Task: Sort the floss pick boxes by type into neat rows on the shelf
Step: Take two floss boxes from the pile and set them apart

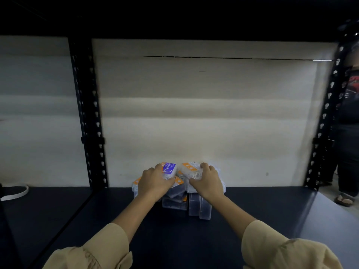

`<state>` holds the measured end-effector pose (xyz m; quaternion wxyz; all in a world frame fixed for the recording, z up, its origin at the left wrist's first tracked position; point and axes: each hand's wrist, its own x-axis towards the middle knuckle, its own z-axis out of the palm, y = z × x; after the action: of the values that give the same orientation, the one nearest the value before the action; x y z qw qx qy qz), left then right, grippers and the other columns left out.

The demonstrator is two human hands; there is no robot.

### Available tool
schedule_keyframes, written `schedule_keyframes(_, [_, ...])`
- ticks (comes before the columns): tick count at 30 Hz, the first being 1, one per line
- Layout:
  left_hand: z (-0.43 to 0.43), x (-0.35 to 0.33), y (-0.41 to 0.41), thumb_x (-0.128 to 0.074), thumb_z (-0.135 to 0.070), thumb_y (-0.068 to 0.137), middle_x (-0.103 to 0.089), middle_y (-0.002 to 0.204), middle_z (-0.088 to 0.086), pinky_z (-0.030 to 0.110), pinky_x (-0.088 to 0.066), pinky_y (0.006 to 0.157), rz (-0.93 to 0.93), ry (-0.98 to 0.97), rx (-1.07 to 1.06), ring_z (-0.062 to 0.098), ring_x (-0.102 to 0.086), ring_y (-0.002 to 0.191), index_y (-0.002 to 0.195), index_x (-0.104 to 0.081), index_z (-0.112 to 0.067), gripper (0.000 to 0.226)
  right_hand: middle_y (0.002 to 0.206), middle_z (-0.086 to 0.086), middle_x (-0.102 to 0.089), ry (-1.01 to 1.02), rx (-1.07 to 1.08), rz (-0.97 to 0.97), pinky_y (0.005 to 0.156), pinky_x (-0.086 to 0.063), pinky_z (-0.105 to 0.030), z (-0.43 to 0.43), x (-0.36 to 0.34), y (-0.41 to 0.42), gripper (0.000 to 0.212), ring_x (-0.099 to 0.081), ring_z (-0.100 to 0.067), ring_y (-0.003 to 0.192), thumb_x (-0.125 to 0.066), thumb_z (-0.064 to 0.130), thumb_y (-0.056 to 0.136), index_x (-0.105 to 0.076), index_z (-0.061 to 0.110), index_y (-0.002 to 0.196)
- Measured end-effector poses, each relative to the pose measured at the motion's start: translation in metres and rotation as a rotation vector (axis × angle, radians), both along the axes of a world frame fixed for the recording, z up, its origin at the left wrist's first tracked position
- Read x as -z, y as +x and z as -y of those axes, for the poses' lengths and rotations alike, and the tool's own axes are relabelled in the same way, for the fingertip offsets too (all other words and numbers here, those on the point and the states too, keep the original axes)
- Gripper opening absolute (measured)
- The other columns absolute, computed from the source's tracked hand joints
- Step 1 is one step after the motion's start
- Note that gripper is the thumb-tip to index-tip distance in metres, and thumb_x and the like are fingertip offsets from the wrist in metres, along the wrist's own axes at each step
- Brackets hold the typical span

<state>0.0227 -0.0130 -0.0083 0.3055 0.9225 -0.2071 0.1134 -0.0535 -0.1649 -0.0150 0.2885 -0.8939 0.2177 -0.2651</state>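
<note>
A person's left hand [155, 181] is gripping a blue-labelled floss pick box [169, 168] while the right hand [209, 180] is clutching an orange-labelled box [191, 168] atop the jumbled pile [196, 206] at the shelf's [262, 210] back edge (light, slick plastic, probably best pinched by the sides).

A pale wall [204, 113] fills the far side, banded in lighter and darker horizontal streaks, with a thin dark crack [213, 57] running across its upper part. Two black perforated uprights stand in front of it: the left upright [87, 113] leans slightly inward, and the right upright [328, 105] is blurred at its edge. Low at the left edge lies a white curved strip [17, 194]. Beyond the right upright stands a bystander [349, 123] in dark trousers and a dark top with a red print, one sandal [344, 199] on the pale floor [330, 193].
</note>
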Motion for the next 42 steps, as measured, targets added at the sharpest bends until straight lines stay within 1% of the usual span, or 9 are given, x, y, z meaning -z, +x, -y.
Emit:
schedule_keyframes(7, [-0.025, 0.01, -0.03, -0.063, -0.044, 0.07, -0.065, 0.102, 0.005, 0.036, -0.052, 0.08, 0.001, -0.11, 0.022, 0.026, -0.06, 0.096, 0.117, -0.058, -0.02, 0.052, 0.134, 0.0, -0.046, 0.033, -0.033, 0.09, 0.084, -0.048, -0.031, -0.009, 0.008, -0.043, 0.074, -0.048, -0.018, 0.119, -0.064, 0.031, 0.077, -0.03, 0.019, 0.142])
schedule_keyframes(10, [-0.034, 0.014, -0.046, -0.064, -0.041, 0.071, -0.068, 0.102, 0.004, 0.032, -0.051, 0.08, 0.039, -0.157, 0.021, 0.028, -0.061, 0.097, 0.112, -0.061, -0.021, 0.046, 0.131, -0.002, -0.047, 0.009, -0.03, 0.154, 0.076, -0.043, -0.027, -0.02, 0.014, -0.065, 0.07, -0.049, -0.015, 0.108, -0.065, 0.029, 0.078, -0.034, 0.017, 0.14])
schedule_keyframes(15, [-0.055, 0.022, -0.079, -0.066, -0.036, 0.074, -0.065, 0.118, -0.001, 0.029, -0.047, 0.083, 0.061, -0.257, 0.03, 0.025, -0.059, 0.109, 0.129, -0.054, -0.029, 0.057, 0.131, -0.004, -0.047, 0.002, -0.008, 0.188, 0.08, -0.043, -0.027, -0.04, 0.034, -0.094, 0.059, -0.05, -0.018, 0.111, -0.067, 0.028, 0.077, -0.045, 0.016, 0.13])
schedule_keyframes(18, [-0.067, 0.032, -0.097, -0.066, -0.033, 0.074, -0.068, 0.101, 0.003, 0.027, -0.044, 0.071, 0.081, -0.238, 0.022, 0.027, -0.059, 0.093, 0.125, -0.055, -0.03, 0.053, 0.129, -0.003, -0.048, -0.006, -0.033, 0.198, 0.08, -0.04, -0.023, -0.05, 0.05, -0.11, 0.059, -0.049, -0.018, 0.114, -0.069, 0.027, 0.075, -0.046, 0.015, 0.128])
schedule_keyframes(21, [-0.076, 0.05, -0.109, -0.064, -0.034, 0.072, -0.066, 0.092, 0.004, 0.029, -0.043, 0.069, 0.032, -0.175, 0.01, 0.026, -0.056, 0.085, 0.122, -0.056, -0.027, 0.051, 0.125, -0.003, -0.05, -0.014, -0.059, 0.16, 0.087, -0.043, -0.025, -0.058, 0.067, -0.122, 0.06, -0.047, -0.018, 0.116, -0.07, 0.027, 0.075, -0.047, 0.014, 0.129])
schedule_keyframes(31, [-0.084, 0.084, -0.125, -0.062, -0.042, 0.077, -0.057, 0.113, 0.005, 0.031, -0.045, 0.08, -0.129, 0.005, -0.012, 0.023, -0.052, 0.108, 0.127, -0.05, -0.02, 0.056, 0.13, -0.001, -0.046, 0.033, -0.088, -0.034, 0.09, -0.044, -0.027, -0.055, 0.091, -0.135, 0.059, -0.046, -0.017, 0.118, -0.065, 0.031, 0.08, -0.04, 0.018, 0.132])
schedule_keyframes(34, [-0.08, 0.081, -0.124, -0.053, -0.056, 0.082, -0.053, 0.119, 0.003, 0.035, -0.042, 0.09, -0.09, 0.124, -0.037, 0.023, -0.051, 0.113, 0.129, -0.047, -0.024, 0.057, 0.131, -0.001, -0.045, 0.011, -0.072, -0.089, 0.089, -0.045, -0.031, -0.05, 0.089, -0.133, 0.056, -0.045, -0.018, 0.119, -0.058, 0.041, 0.084, -0.039, 0.019, 0.132])
schedule_keyframes(37, [-0.076, 0.072, -0.119, -0.041, -0.057, 0.088, -0.052, 0.124, 0.002, 0.037, -0.039, 0.095, -0.024, 0.151, -0.052, 0.023, -0.048, 0.116, 0.129, -0.048, -0.028, 0.051, 0.136, -0.003, -0.045, -0.015, -0.017, -0.137, 0.098, -0.042, -0.034, -0.047, 0.087, -0.127, 0.064, -0.041, -0.021, 0.127, -0.049, 0.054, 0.086, -0.037, 0.016, 0.137])
schedule_keyframes(42, [-0.065, 0.058, -0.1, -0.04, -0.054, 0.09, -0.039, 0.142, 0.005, 0.039, -0.036, 0.102, -0.166, 0.215, 0.019, 0.027, -0.04, 0.129, 0.143, -0.032, -0.028, 0.06, 0.126, -0.005, -0.051, -0.067, 0.03, -0.265, 0.098, -0.041, -0.034, -0.046, 0.081, -0.114, 0.062, -0.045, -0.023, 0.118, -0.048, 0.059, 0.083, -0.051, 0.012, 0.124])
